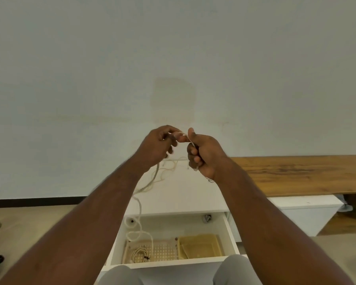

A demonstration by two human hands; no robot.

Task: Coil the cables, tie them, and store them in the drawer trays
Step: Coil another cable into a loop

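Knees: grey trousers at six o'clock, right against the front edge of the open white drawer.
Drawer trays: perforated tray on the left holding a tied coil; yellow tray just beside it, at its three o'clock.
White cable: hangs from the raised hands, its slack trailing over the cabinet top and into the drawer at the back left corner.
Left hand: fingers pinch the cable near its top.
Right hand: fingers curled round a short run of cable, thumb up.
Step in hand, as I judge it: starting the coil; feed even loops into the right hand and keep the slack from snagging on the drawer edge.
Room: wooden surface at three o'clock; plain wall at twelve; the hands are well above the drawer.
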